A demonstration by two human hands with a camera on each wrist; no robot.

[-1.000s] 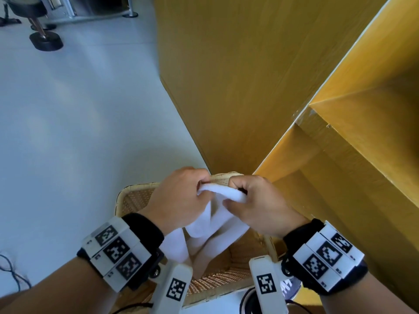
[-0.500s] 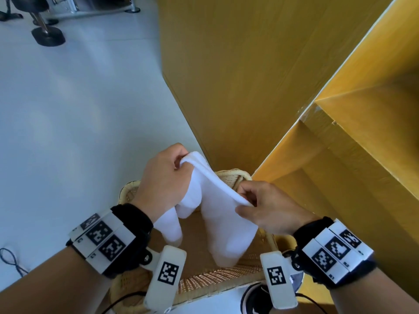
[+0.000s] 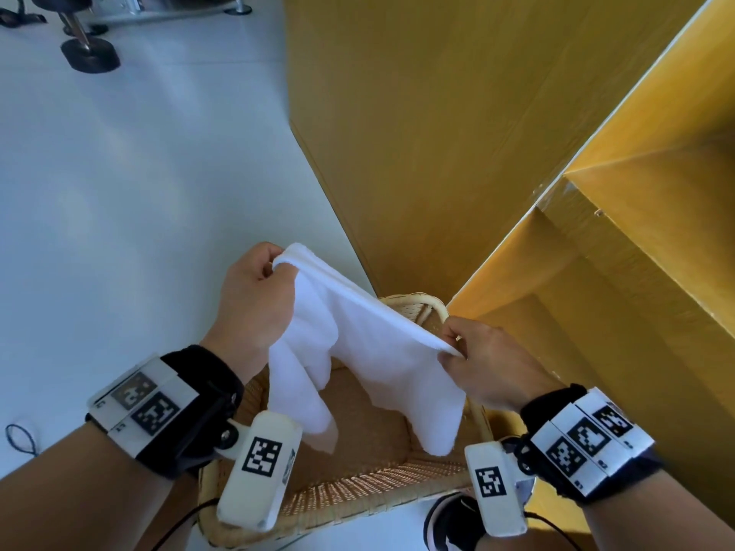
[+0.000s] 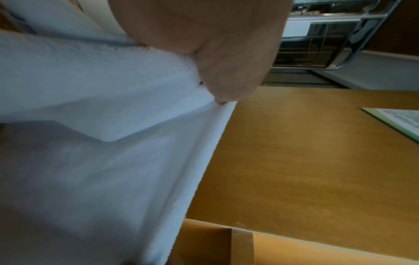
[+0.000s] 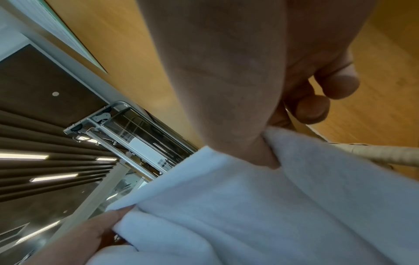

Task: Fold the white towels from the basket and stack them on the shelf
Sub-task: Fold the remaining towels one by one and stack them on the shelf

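Observation:
A white towel [image 3: 370, 351] hangs stretched between both hands above the wicker basket [image 3: 358, 499]. My left hand [image 3: 258, 300] pinches its upper left corner, raised higher. My right hand [image 3: 477, 359] pinches the other top corner, lower and close to the shelf unit's edge. The towel's lower part droops in loose folds into the basket. In the left wrist view the thumb presses the towel [image 4: 102, 134] edge. In the right wrist view the thumb and a finger pinch the towel [image 5: 272, 206]. The basket floor under the towel shows bare.
A yellow wooden shelf unit [image 3: 596, 292] rises on the right, its side panel [image 3: 437, 133] just behind the basket. Pale floor [image 3: 139, 192] spreads to the left, with a black stool base [image 3: 89, 55] far back. A shoe [image 3: 449, 522] shows below the basket.
Both hands have drawn apart along the towel's top edge and lifted it. The left hand has gone up and left, spreading the bunched towel out.

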